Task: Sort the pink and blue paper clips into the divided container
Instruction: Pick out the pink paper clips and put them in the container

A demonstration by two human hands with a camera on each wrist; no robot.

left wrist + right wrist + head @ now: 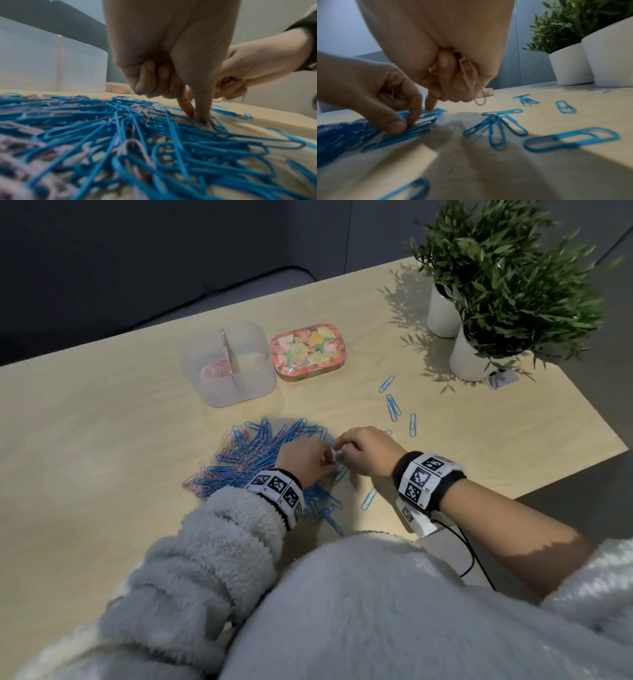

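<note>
1. Our left hand [305, 460] is down on the big pile of clips [263, 460]. Its thumb and first finger [202, 108] pinch at a blue clip at the pile's right edge. The other fingers are curled in.
2. Our right hand [366, 450] is just beside the left hand, almost touching it. Its grip is clenched around some pink clips [471, 75], and one pink clip hangs down out of the fist. One finger [430, 104] points down and touches the blue clips.
3. The pile is mostly blue, with some pink clips mixed in. It lies on the table [102, 440] under and to the left of our hands.
4. A few loose blue clips [394, 405] lie on the table, past our right hand and to its right.
5. The clear divided container [229, 364] stands farther away, beyond the pile. Its left part has pink clips in it. We cannot tell what is in the right part.
6. A flowery tin [308, 350] sits just to the right of the container.
7. Two plants in white pots [469, 357] stand far off to the right.
</note>
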